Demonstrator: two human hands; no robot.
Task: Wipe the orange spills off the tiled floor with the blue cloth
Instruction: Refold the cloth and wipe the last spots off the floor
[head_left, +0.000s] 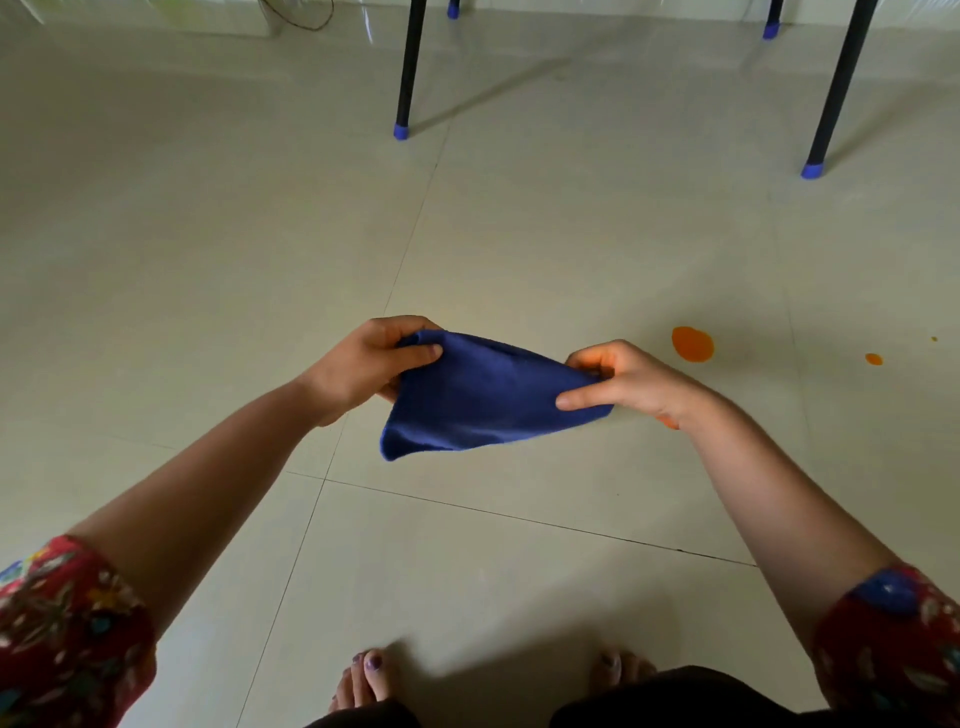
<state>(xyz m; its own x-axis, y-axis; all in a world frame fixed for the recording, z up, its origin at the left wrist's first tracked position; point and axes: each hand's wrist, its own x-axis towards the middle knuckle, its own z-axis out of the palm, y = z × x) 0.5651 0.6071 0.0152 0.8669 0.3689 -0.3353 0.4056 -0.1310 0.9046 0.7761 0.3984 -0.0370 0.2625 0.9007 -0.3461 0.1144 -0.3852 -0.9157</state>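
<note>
I hold a blue cloth (478, 400) stretched in the air between both hands, above the pale tiled floor (208, 234). My left hand (366, 366) pinches its left end and my right hand (618, 382) pinches its right end. A large orange spill (692, 344) lies on the floor just right of my right hand. A smaller orange drop (874, 359) sits further right, with a tiny speck (934, 339) beyond it. A sliver of orange (670, 423) shows under my right wrist, mostly hidden.
Two black furniture legs with blue caps (401, 130) (810, 170) stand ahead, with more blue-capped legs (771, 31) at the back. A thin cable (306, 21) lies at the far wall. My bare feet (363, 680) are at the bottom edge.
</note>
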